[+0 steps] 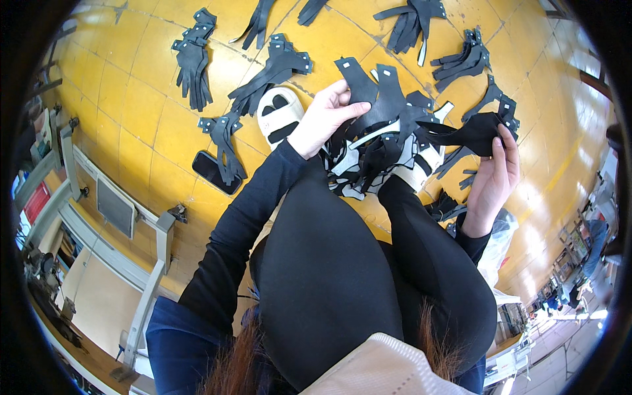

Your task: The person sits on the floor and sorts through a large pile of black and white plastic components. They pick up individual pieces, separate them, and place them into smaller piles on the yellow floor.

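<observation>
Between thumb and fingertips of the left hand (324,115) sits a flat black cut strap piece with a notched end (359,79), pinched closed at its edge above the knees. Beside it, the right hand (495,178) is closed on a floppy black strap piece (471,133). Both look thin, light and limp, likely best taken near the ends. Below the grips lies a heap of black and white cut pieces (375,155) over a white sandal (280,115). Farther out, bundles of black straps (193,66) dot the yellow tiled floor (131,112); no container holds them. A clear plastic bag (498,240) sits by the right wrist, contents unclear.
</observation>
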Demonstrator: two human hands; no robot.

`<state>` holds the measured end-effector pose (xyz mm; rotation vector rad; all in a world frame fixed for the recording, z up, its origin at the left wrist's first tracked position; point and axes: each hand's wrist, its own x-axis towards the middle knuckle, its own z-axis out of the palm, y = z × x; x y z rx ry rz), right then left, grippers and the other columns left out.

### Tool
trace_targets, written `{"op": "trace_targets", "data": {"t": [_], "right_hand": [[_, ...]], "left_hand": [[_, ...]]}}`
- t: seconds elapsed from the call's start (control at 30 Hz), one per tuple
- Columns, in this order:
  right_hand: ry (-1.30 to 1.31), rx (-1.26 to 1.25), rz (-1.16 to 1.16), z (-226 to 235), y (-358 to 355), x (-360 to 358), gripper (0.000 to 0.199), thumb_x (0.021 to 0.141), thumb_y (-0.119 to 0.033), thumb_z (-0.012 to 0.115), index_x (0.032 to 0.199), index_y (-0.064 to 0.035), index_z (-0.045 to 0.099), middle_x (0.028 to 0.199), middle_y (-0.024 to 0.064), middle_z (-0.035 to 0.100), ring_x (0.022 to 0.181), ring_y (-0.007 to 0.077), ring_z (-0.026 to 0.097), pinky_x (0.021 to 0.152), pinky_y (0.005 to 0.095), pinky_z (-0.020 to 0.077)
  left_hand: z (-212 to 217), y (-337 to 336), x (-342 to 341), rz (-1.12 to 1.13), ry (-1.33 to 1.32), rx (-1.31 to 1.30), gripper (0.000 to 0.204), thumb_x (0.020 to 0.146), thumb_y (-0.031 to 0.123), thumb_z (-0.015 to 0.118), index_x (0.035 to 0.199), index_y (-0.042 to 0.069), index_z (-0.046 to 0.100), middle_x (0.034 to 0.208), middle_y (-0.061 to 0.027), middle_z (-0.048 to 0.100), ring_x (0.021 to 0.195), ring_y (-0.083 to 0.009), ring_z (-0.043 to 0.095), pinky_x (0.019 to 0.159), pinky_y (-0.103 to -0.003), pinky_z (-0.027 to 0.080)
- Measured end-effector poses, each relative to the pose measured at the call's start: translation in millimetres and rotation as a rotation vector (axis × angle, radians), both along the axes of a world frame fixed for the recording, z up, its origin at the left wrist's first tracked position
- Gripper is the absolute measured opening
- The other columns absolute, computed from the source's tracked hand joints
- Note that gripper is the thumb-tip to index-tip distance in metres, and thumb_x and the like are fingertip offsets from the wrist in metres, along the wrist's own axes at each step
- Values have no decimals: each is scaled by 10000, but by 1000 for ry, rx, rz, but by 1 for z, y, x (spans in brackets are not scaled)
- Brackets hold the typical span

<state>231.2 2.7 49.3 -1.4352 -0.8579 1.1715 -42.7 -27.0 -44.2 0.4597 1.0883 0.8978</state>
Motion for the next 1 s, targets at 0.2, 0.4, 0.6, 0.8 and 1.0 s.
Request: {"op": "trace_targets", "data": {"t": [0.2,0.4,0.6,0.8,1.0], "right_hand": [[-56,-176,155,-10,4,-5,283,929,-60,538,1193,27,589,1145,76,622,1018,98,560,899,215,412],[-78,-476,463,-21,-1,-38,245,902,-86,589,1135,-33,645,1081,36,639,973,85,562,858,214,427],[-340,-264,904,-28,-6,-50,243,877,-156,614,1099,-61,641,861,32,586,766,103,561,707,262,432],[-276,-232,970,-24,1,-49,314,794,-203,691,1067,-55,640,960,80,599,912,188,585,889,307,419],[-416,-36,1067,-27,-1,-50,233,779,-160,686,961,-29,627,996,102,612,957,245,597,900,331,423]], "left_hand": [[21,3,7,-219,-221,35,427,845,40,652,1242,15,494,1096,-46,637,999,-87,583,898,-227,430],[37,6,24,-389,-381,83,367,860,36,644,1206,10,528,1063,-47,648,1003,-92,589,898,-235,454],[21,-4,27,-604,-201,260,256,861,115,654,1101,33,615,1034,-36,665,954,-107,606,871,-237,463],[28,-5,27,-679,-214,37,241,831,148,684,1038,34,632,954,-21,657,878,-96,598,791,-233,473],[28,-9,30,-640,-372,-110,212,804,149,714,979,47,651,954,-33,661,882,-87,600,800,-237,470]]}}
